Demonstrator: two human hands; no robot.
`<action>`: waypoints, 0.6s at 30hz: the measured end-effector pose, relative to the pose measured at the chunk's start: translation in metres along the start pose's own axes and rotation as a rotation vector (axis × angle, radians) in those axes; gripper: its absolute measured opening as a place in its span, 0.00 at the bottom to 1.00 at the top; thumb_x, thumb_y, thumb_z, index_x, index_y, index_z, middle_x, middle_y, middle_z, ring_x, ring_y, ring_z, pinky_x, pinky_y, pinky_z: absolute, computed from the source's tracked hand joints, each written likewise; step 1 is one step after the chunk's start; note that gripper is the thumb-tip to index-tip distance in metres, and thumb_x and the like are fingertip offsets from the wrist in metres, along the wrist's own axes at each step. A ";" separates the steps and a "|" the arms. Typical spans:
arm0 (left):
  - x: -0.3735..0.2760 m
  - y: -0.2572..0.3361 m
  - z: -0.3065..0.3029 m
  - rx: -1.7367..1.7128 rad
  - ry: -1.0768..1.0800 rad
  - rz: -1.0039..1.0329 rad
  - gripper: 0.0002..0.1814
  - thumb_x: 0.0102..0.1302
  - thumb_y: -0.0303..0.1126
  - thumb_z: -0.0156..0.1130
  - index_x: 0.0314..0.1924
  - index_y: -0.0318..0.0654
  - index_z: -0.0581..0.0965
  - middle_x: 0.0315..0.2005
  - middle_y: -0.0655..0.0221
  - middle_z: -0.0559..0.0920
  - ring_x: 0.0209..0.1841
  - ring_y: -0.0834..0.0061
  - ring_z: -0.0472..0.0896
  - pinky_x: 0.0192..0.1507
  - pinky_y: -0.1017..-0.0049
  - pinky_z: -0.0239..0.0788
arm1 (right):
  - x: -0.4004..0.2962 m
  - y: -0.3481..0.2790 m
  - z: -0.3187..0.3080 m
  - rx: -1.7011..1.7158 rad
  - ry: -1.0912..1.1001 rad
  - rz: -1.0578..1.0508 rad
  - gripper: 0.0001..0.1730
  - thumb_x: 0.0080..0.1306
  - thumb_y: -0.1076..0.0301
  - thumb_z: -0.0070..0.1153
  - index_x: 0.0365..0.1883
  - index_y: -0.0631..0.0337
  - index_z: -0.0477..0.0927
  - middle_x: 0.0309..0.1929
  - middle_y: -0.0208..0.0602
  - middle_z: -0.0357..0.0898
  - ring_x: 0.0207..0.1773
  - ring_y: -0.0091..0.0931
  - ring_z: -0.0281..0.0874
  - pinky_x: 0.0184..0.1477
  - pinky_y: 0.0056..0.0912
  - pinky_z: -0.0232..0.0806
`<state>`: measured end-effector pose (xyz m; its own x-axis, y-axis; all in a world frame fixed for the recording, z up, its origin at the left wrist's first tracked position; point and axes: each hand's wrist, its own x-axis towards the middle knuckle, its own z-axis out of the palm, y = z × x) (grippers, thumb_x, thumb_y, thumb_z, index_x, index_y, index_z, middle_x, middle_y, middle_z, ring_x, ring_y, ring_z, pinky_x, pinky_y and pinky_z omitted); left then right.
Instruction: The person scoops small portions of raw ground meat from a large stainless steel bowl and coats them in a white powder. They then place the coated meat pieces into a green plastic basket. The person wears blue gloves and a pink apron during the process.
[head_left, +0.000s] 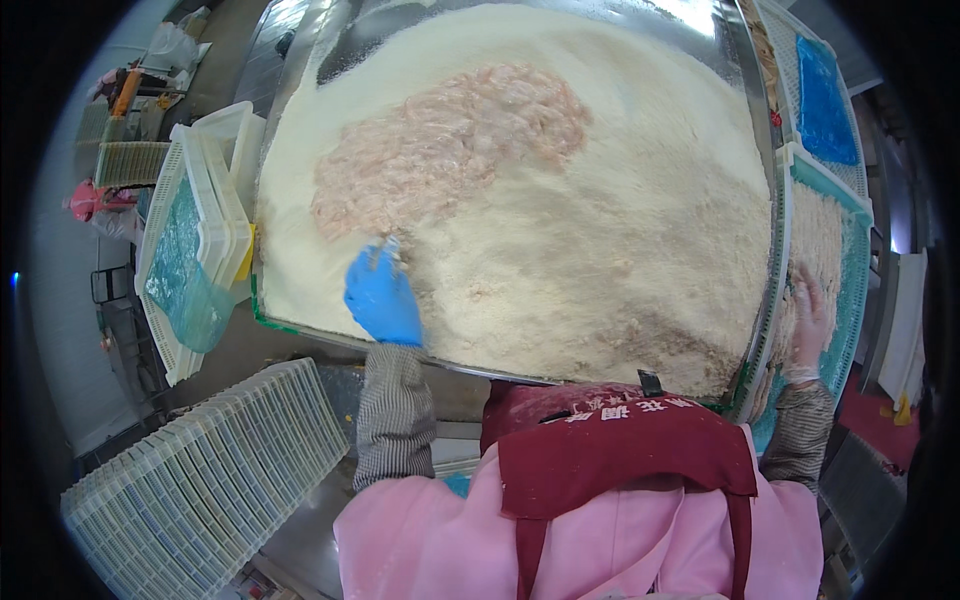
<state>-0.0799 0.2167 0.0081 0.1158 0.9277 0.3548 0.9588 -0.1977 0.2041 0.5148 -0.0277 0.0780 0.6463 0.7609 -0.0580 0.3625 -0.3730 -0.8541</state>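
Note:
My left hand (382, 296), in a blue glove, is at the near edge of a pile of raw, pale pink meat pieces (457, 142). Its fingers are curled, with white powder at the tips; whether they hold a piece is hidden. Pale breading powder (525, 300) surrounds the meat on a wide metal table. On the far right, my right hand (810, 319) wears a clear glove. It rests, fingers extended, over rows of powder-coated strips (814, 225) in a white plastic crate (862, 214) lined with teal sheeting.
Tilted white crates (199, 225) with teal sheeting stand left of the table. A long stack of pale crates (210, 472) is at lower left. Another crate with a blue sheet (825, 101) lies at the upper right. A person in pink (97, 199) is far left.

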 end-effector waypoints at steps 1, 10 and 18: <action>0.011 -0.009 -0.002 0.069 0.008 -0.021 0.21 0.62 0.27 0.70 0.56 0.45 0.85 0.55 0.60 0.84 0.55 0.52 0.81 0.56 0.58 0.75 | -0.012 -0.015 0.023 0.025 -0.022 -0.029 0.24 0.82 0.65 0.50 0.73 0.62 0.75 0.71 0.34 0.77 0.72 0.25 0.72 0.76 0.30 0.59; -0.009 -0.005 -0.013 -0.467 -0.029 -0.036 0.15 0.64 0.22 0.67 0.50 0.44 0.86 0.51 0.62 0.86 0.55 0.60 0.84 0.58 0.63 0.77 | -0.075 -0.123 0.180 0.227 -0.455 -0.051 0.18 0.81 0.69 0.51 0.66 0.63 0.80 0.60 0.34 0.83 0.63 0.24 0.79 0.68 0.29 0.68; -0.109 0.064 -0.047 -0.523 -0.478 -0.011 0.17 0.67 0.22 0.65 0.54 0.44 0.87 0.53 0.63 0.87 0.57 0.60 0.85 0.61 0.64 0.77 | -0.101 -0.088 0.252 0.309 -0.949 0.253 0.22 0.81 0.62 0.52 0.66 0.63 0.80 0.60 0.36 0.84 0.61 0.25 0.80 0.66 0.31 0.70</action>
<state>-0.0430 0.0881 0.0256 0.3231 0.9441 -0.0647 0.7238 -0.2025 0.6597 0.2481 0.0620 0.0291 -0.1658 0.8352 -0.5244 0.0139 -0.5297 -0.8480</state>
